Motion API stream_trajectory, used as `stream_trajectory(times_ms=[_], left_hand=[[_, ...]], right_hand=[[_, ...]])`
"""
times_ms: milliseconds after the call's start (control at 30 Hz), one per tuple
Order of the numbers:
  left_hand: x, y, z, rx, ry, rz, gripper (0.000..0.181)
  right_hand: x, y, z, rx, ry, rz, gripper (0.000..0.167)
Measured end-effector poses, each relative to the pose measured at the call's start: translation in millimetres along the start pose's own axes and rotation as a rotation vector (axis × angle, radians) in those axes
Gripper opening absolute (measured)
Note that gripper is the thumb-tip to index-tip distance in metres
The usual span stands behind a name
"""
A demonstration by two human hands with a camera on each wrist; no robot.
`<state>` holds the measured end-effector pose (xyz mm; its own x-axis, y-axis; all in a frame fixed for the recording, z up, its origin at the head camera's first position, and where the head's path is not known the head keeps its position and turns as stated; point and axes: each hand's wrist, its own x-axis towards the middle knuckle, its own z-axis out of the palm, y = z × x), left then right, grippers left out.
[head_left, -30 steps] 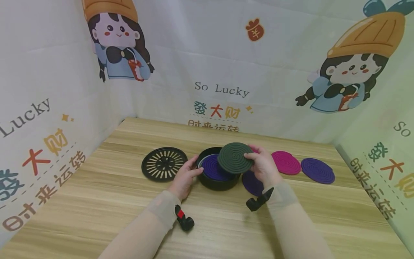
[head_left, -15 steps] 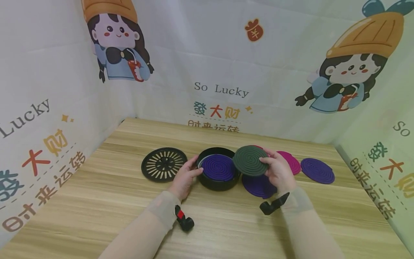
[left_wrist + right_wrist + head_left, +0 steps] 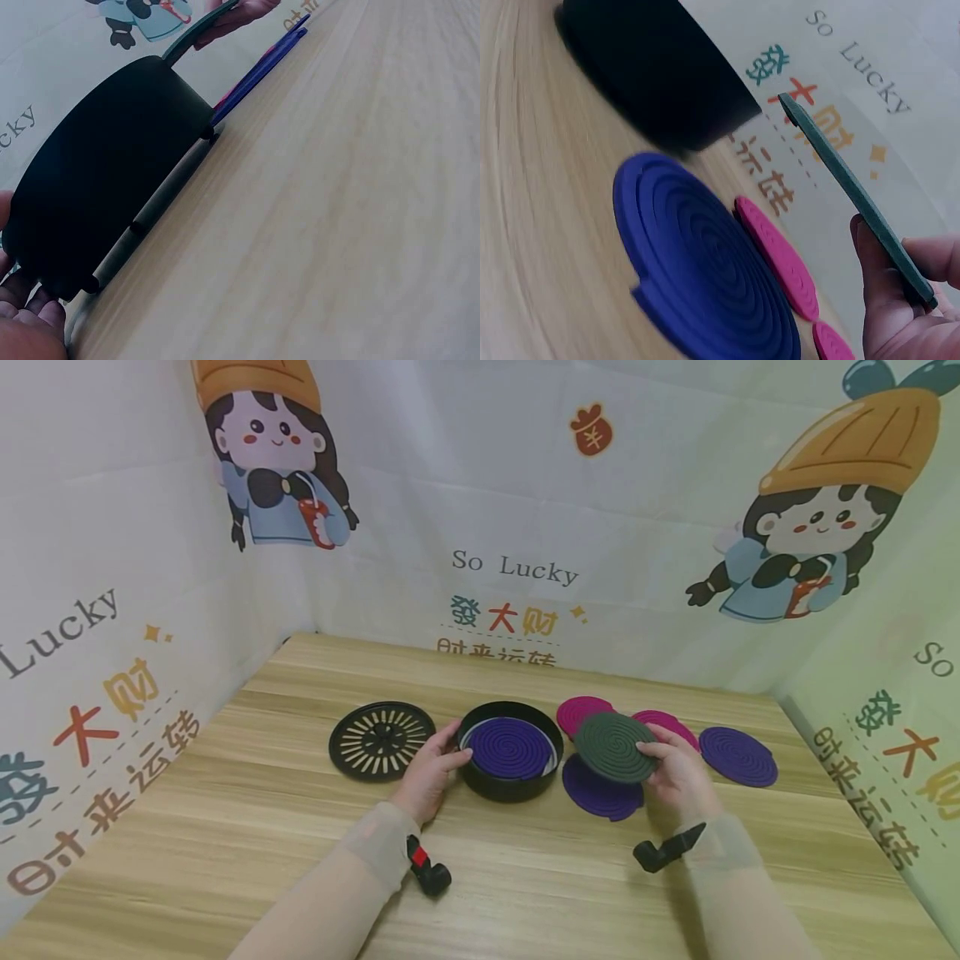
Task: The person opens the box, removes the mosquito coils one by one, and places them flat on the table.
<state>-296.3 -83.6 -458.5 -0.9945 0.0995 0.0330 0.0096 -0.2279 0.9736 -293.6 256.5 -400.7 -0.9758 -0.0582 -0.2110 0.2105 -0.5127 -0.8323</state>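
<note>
My right hand pinches a dark green mosquito coil by its right edge, tilted above the table. In the right wrist view the green coil shows edge-on between thumb and fingers. Below it a purple coil lies flat, apart from it. My left hand grips the left side of a round black mosquito coil box, thumb at the rim. The left wrist view shows the fingers under the low edge of the box. Inside the box lies another purple coil.
A black slotted lid lies left of the box. Behind the green coil are two pink coils, one at the back and one partly covered. A further purple coil lies far right on the wooden table.
My right hand has carried the green coil rightward, from over the box to above the purple coil on the table. The left hand and the box have stayed put.
</note>
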Motion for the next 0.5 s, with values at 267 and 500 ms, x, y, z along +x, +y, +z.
stream_trajectory(times_ms=[267, 500], left_hand=[[-0.1, 0.2, 0.4, -0.002, 0.000, 0.000, 0.064], [-0.1, 0.7, 0.5, -0.004, -0.002, 0.002, 0.064]], right_hand=[[-7.7, -5.1, -21.1, 0.002, 0.027, 0.019, 0.033], [-15.0, -7.7, -41.6, 0.044, 0.029, 0.013, 0.031]])
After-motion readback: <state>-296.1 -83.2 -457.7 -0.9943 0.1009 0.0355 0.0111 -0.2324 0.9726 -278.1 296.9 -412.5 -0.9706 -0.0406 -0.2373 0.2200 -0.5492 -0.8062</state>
